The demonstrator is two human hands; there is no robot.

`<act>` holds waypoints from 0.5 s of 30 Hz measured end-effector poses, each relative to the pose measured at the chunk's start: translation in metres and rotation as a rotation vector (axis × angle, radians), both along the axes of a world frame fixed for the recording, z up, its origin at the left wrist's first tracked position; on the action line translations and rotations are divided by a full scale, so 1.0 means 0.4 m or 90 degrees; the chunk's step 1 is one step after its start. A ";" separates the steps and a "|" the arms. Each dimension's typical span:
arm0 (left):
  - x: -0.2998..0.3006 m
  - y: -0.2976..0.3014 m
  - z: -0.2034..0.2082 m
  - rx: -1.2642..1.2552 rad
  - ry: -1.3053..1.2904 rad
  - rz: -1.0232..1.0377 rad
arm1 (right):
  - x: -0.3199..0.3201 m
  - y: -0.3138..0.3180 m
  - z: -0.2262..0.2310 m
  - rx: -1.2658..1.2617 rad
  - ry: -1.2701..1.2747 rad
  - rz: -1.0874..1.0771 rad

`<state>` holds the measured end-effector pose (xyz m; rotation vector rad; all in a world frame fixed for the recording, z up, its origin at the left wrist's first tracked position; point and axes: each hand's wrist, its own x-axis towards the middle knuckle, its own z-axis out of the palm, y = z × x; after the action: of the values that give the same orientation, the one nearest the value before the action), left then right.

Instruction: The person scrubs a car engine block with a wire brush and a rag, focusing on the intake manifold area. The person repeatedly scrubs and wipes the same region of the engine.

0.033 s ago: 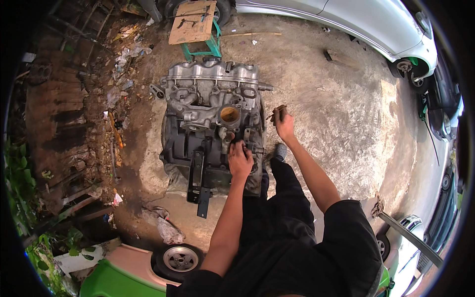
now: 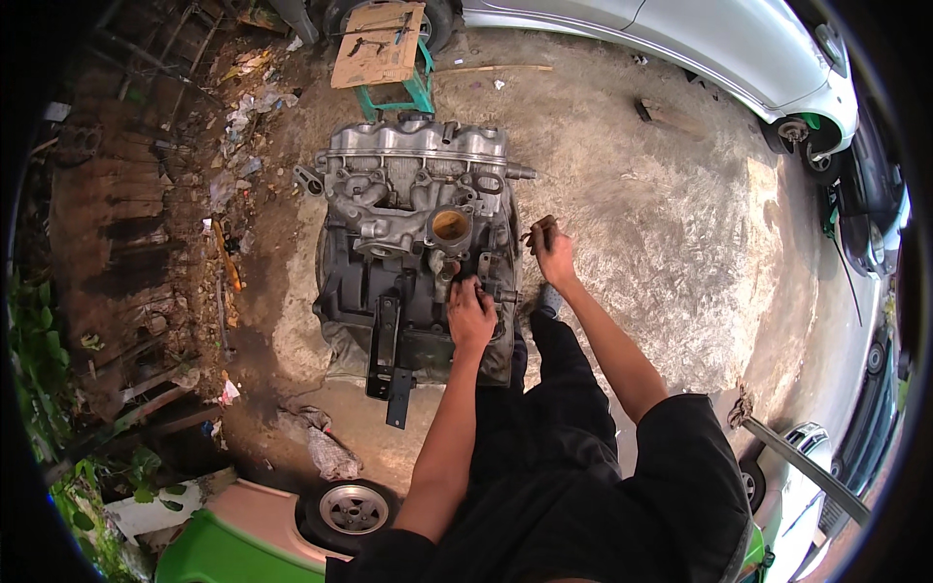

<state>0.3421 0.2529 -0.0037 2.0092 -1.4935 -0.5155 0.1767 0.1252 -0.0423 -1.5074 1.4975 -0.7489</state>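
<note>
A grey metal engine (image 2: 384,248) stands upright in front of me, with a ribbed cylinder head on top and a round, brown-stained port (image 2: 450,226). My left hand (image 2: 472,313) rests against its lower right side, fingers curled around a spot below the port; what they grip is hidden. Just right of the engine, my right hand (image 2: 550,251) is raised and closed, its dark-stained fingers pinching a small, thin, dark thing (image 2: 529,236) that is too small to name. A black bracket (image 2: 387,335) with holes projects from the front of the engine, left of my left hand.
Behind the engine stands a green stool (image 2: 418,92) topped with a cardboard sheet (image 2: 379,49) bearing small dark tools. A silver car (image 2: 680,44) is parked at the far right. Litter (image 2: 243,117) lies along the left side. A wheel (image 2: 352,509) shows at lower left.
My right hand has turned and shifted slightly down and left, so the thing in its fingers shows less. My left hand stays at the same spot on the engine.
</note>
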 end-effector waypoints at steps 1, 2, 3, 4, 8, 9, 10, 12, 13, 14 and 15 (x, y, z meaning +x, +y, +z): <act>0.001 0.001 0.000 0.020 -0.003 0.003 | 0.009 0.039 0.008 0.002 0.002 0.040; 0.002 0.002 -0.001 0.035 -0.006 0.002 | 0.017 0.077 0.012 -0.035 -0.025 0.053; 0.000 0.000 -0.002 0.019 -0.003 0.004 | 0.027 0.107 0.013 -0.034 -0.047 0.054; 0.000 0.001 -0.003 0.017 -0.005 0.007 | 0.032 0.128 0.011 -0.054 -0.042 0.064; 0.001 0.004 -0.005 0.040 0.009 0.004 | 0.056 0.169 -0.014 -0.132 -0.003 0.090; 0.001 0.004 -0.005 0.030 0.014 0.007 | 0.061 0.172 -0.021 -0.117 0.004 0.095; 0.000 0.004 -0.005 0.035 0.017 0.012 | 0.064 0.178 -0.027 -0.095 0.016 0.094; -0.001 0.004 -0.004 0.027 0.016 0.012 | 0.066 0.186 -0.036 -0.086 0.047 0.104; -0.001 0.003 -0.003 0.014 0.012 0.009 | 0.065 0.189 -0.040 -0.099 0.066 0.114; -0.001 0.002 -0.002 0.006 0.009 0.007 | 0.062 0.189 -0.043 -0.097 0.086 0.131; -0.002 0.001 -0.001 -0.027 0.000 0.002 | 0.059 0.188 -0.045 -0.126 0.082 0.145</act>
<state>0.3412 0.2533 -0.0041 1.9793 -1.4881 -0.4785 0.2003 0.2004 -0.0604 -1.8700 1.3436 -0.6902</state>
